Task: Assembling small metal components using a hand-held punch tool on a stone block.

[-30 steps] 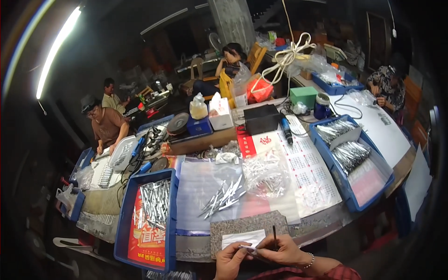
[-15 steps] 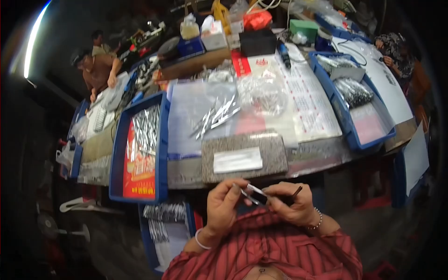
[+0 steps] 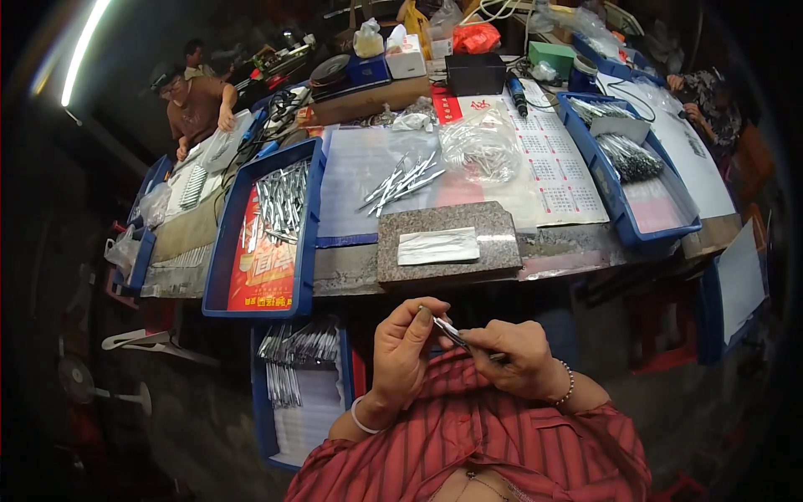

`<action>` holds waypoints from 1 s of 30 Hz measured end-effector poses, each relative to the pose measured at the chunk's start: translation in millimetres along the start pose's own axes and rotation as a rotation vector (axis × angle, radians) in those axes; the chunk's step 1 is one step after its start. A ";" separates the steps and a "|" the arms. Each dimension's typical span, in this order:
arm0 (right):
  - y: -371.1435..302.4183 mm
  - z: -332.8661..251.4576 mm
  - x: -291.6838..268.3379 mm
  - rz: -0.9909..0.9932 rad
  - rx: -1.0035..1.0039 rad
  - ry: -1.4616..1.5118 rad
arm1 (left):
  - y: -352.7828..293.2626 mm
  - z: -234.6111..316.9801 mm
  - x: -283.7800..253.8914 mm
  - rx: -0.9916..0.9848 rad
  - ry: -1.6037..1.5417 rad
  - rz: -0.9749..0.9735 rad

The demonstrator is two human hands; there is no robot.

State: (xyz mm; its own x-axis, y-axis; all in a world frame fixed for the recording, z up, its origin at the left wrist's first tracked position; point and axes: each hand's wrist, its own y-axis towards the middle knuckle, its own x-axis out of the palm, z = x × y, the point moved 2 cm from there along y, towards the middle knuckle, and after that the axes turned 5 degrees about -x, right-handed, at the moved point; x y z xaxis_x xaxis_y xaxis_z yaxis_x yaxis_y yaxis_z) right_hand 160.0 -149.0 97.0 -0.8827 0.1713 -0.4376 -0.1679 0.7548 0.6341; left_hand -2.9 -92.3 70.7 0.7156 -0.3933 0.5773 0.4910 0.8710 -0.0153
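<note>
My left hand (image 3: 407, 350) is closed, thumb and fingertips pinching the upper end of a slim silver metal piece (image 3: 447, 328). My right hand (image 3: 517, 360) is closed round the lower part of it, and something dark lies along it under those fingers; its shape is mostly hidden. Both hands are held up in front of my shirt, just short of the table edge. Beyond them sits a speckled stone block (image 3: 452, 266) with a folded white cloth or paper (image 3: 438, 247) on top. Slender silver pieces (image 3: 403, 184) lie in a loose pile behind the block.
At the left, a blue tray (image 3: 308, 243) holds many silver pieces on red printed paper. Another blue tray (image 3: 345, 393) sits lower down. A clear plastic bag (image 3: 481, 151), a blue tool (image 3: 517, 94) and a right-hand blue tray (image 3: 623, 213) stand farther back. Co-workers sit at both sides.
The view has tilted, so the table sits higher in it. My right hand has turned, and the dark rod end that stuck out beyond it no longer shows. Both hands stay close together.
</note>
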 end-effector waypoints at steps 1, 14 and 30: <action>0.8 -1.9 1.0 -0.010 0.013 -0.023 | -1.6 1.2 0.6 -0.004 0.002 0.015; 40.2 50.1 -1.9 -0.294 0.180 0.148 | 47.8 -0.1 -27.9 -0.116 -0.023 0.085; 86.7 141.4 -0.4 -0.322 0.490 -0.055 | 135.5 15.2 -98.3 0.237 0.945 -0.045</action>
State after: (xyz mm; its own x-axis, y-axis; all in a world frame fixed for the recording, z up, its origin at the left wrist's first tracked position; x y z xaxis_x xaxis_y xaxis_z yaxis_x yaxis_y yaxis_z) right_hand 207.8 5.9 62.0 -0.7944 -0.0919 -0.6004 -0.1896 0.9766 0.1013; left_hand -14.2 68.8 24.2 0.8530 -0.4115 -0.3211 0.4887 0.8456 0.2149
